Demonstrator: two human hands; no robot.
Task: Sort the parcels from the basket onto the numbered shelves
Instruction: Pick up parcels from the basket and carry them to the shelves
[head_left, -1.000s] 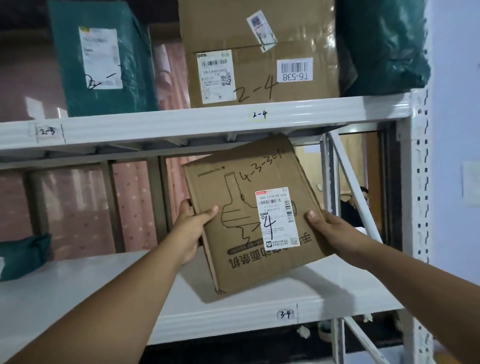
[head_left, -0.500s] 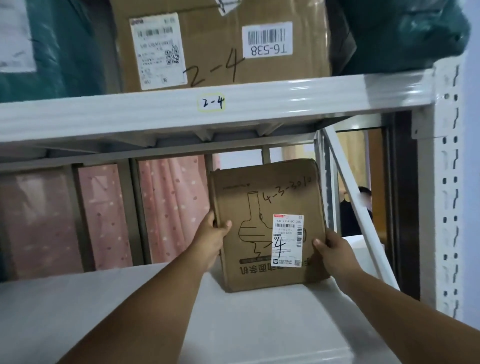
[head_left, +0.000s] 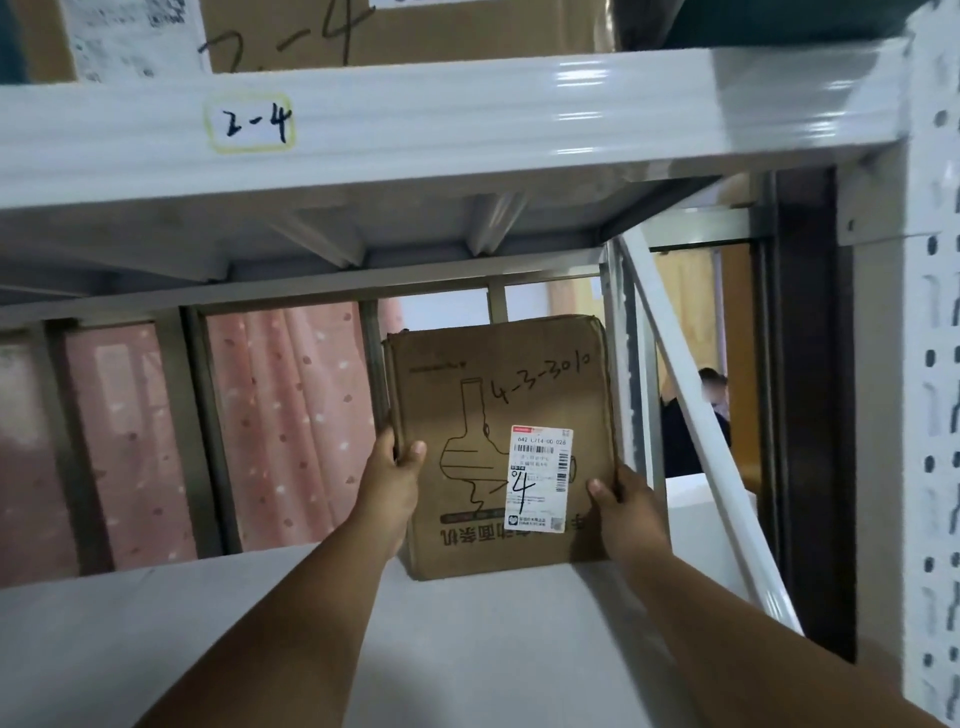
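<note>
Single view, head-worn: we look forward and slightly upward from close in front of the shelving, level with the gap between the lower shelf (head_left: 260, 639) and the upper shelf (head_left: 467, 119), whose underside shows. We face straight into the bay, close to its right upright (head_left: 930, 415); both forearms enter from the bottom edge.
</note>
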